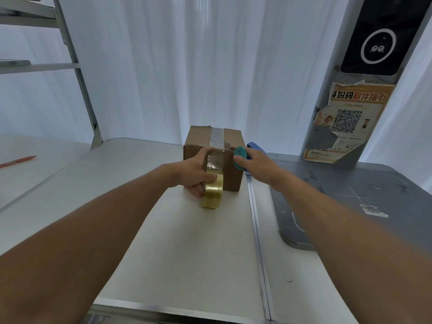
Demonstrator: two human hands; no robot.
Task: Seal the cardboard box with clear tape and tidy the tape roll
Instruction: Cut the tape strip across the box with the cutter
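A small brown cardboard box (233, 170) stands on the white table (177, 242), with a strip of clear tape along its top seam and down its near face. My left hand (195, 170) grips the yellowish roll of clear tape (212, 192) against the box's near face, thumb across the roll. The tape runs from the roll up the box. My right hand (254, 163) holds a small teal round tool (240, 156) at the box's upper right edge.
A blue object (256, 147) lies behind the box on the right. A grey scale platform (350, 197) with a post and a QR poster (346, 122) fills the right side. An orange pen (17, 161) lies far left, below metal shelving (77, 66).
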